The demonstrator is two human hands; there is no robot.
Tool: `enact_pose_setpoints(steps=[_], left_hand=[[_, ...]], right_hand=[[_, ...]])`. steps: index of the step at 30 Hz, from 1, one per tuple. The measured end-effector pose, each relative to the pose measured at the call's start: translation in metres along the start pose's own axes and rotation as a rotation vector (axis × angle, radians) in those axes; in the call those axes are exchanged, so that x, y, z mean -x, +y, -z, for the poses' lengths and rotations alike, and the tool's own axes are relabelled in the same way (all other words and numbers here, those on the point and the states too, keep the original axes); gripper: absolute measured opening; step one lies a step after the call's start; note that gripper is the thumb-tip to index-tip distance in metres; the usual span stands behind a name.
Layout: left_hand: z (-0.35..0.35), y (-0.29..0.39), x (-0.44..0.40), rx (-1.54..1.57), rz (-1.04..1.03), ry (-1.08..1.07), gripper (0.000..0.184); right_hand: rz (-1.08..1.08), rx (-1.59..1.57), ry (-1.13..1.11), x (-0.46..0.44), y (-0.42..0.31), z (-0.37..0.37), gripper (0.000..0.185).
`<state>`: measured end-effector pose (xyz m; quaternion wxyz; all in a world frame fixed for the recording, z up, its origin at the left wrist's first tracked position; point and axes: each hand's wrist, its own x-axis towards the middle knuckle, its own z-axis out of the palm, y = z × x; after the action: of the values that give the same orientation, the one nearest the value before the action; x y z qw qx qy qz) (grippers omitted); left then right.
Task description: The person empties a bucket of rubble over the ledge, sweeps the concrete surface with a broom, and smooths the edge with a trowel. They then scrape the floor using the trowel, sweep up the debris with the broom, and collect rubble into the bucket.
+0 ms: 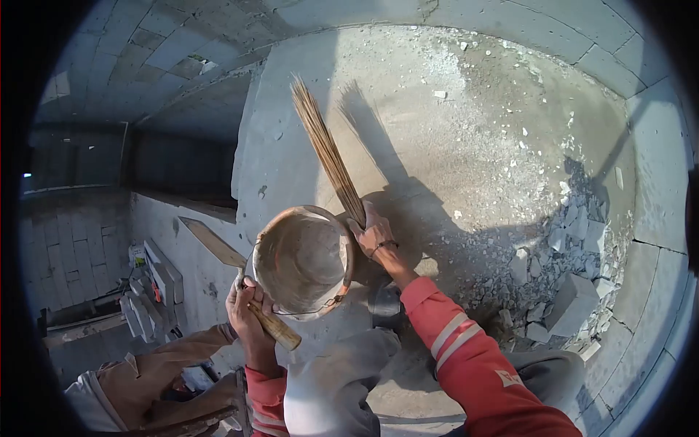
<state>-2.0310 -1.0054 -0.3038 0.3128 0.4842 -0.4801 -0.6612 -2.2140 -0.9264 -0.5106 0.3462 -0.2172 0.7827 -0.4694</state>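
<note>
My left hand [251, 309] is closed round a trowel [212, 242] near its wooden handle, with the blade pointing up and left. The same hand touches the lower left side of a round bucket [348, 251], whose inside is coated with dried grey residue. My right hand [374, 234], a dark band at its wrist, grips the lower end of a stick broom [324, 149]. The broom's bristles point up and away, over the floor. That hand is beside the bucket's right rim.
Broken block rubble [535, 269] and a larger block [572, 304] lie at the right by the block wall [659, 197]. Debris dusts the floor [408, 124]. A dark opening [186, 167] is at the left, with stacked slabs [162, 273] below it.
</note>
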Motion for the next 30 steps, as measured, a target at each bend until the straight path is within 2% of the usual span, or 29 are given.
enact_pose_setpoints(steps=[2, 4, 6, 8, 10, 12, 14, 16, 18, 19, 21, 23, 25, 27, 29, 30], left_hand=[[-0.017, -0.003, -0.012, -0.017, -0.003, -0.04, 0.01], [-0.023, -0.006, -0.023, 0.04, -0.038, -0.117, 0.011], [-0.031, -0.009, -0.03, 0.207, -0.036, -0.169, 0.011], [-0.032, -0.008, -0.038, 0.291, -0.02, -0.261, 0.011], [-0.038, -0.005, -0.044, 0.383, 0.023, -0.428, 0.011], [-0.047, -0.004, -0.048, 0.452, 0.038, -0.503, 0.011], [-0.056, -0.003, -0.059, 0.461, 0.067, -0.578, 0.011], [-0.063, -0.006, -0.068, 0.511, 0.081, -0.66, 0.011], [-0.067, -0.009, -0.077, 0.514, 0.084, -0.706, 0.013], [-0.071, -0.008, -0.077, 0.509, 0.102, -0.724, 0.013], [-0.082, -0.007, -0.075, 0.542, 0.109, -0.703, 0.015], [-0.089, -0.012, -0.081, 0.553, 0.136, -0.729, 0.015], [-0.094, -0.013, -0.084, 0.559, 0.152, -0.747, 0.016], [-0.103, -0.017, -0.08, 0.586, 0.161, -0.728, 0.014], [-0.108, -0.023, -0.085, 0.558, 0.169, -0.708, 0.013], [-0.11, -0.026, -0.086, 0.522, 0.179, -0.707, 0.012]], right_hand=[[0.165, -0.008, 0.081, -0.078, 0.022, -0.036, 0.051], [-0.255, -0.299, -0.108, -0.117, -0.008, 0.003, 0.049], [-0.271, -0.494, 0.062, -0.15, 0.023, 0.026, 0.044], [-0.254, -0.259, 0.453, -0.182, 0.073, 0.04, 0.043], [-0.268, -0.353, 0.623, -0.158, 0.104, 0.084, 0.046], [-0.359, -0.783, 0.629, -0.108, 0.102, 0.121, 0.044], [-0.249, -0.129, 1.125, -0.091, 0.141, 0.122, 0.034], [-0.23, -0.99, 0.942, -0.035, 0.101, 0.128, 0.035], [-0.152, -0.762, 0.843, -0.005, 0.103, 0.113, 0.045], [-0.097, -0.488, 0.813, 0.01, 0.097, 0.104, 0.046], [-0.058, -0.21, 0.787, 0.02, 0.101, 0.098, 0.048], [-0.069, -0.222, 0.312, 0.01, 0.123, 0.091, 0.047], [-0.129, -0.179, 0.403, -0.003, 0.173, 0.089, 0.047], [-0.179, -0.122, 0.478, 0.001, 0.175, 0.104, 0.047], [-0.254, -0.693, 0.763, 0.011, 0.157, 0.12, 0.048], [-0.256, -0.686, 0.752, 0.011, 0.146, 0.124, 0.048]])
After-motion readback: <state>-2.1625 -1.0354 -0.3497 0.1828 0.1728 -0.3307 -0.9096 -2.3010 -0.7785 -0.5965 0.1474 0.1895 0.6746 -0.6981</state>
